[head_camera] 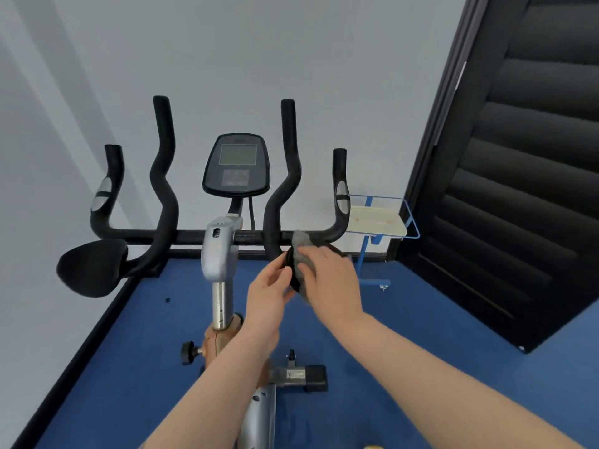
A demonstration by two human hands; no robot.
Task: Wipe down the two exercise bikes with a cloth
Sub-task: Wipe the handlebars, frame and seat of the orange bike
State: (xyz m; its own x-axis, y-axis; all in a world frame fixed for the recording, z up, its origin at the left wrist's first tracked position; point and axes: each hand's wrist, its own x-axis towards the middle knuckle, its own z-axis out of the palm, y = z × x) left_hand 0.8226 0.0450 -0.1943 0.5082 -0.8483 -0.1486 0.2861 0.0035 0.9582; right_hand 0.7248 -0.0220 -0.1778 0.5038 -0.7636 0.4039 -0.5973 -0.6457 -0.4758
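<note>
Right hand point(330, 277) on crumpled grey cloth point(301, 251)

Exercise bike point(220, 247) centre frame, upright, silver stem, black foam handlebars spread left to right, dark console up top, screen blank. Grey cloth point(303, 254) bunched against the right elbow pad, just right of centre, pressed onto the black pad.

the right hand point(330, 277) covers most of the grey cloth point(299, 244) and the right elbow pad point(291, 270) under it, at about 3 o'clock from the bike's stem. the console point(236, 163) screen is too blurred to read. the bike frame point(259, 413) is cut off at the 6 o'clock edge, partly behind the left forearm.
</note>
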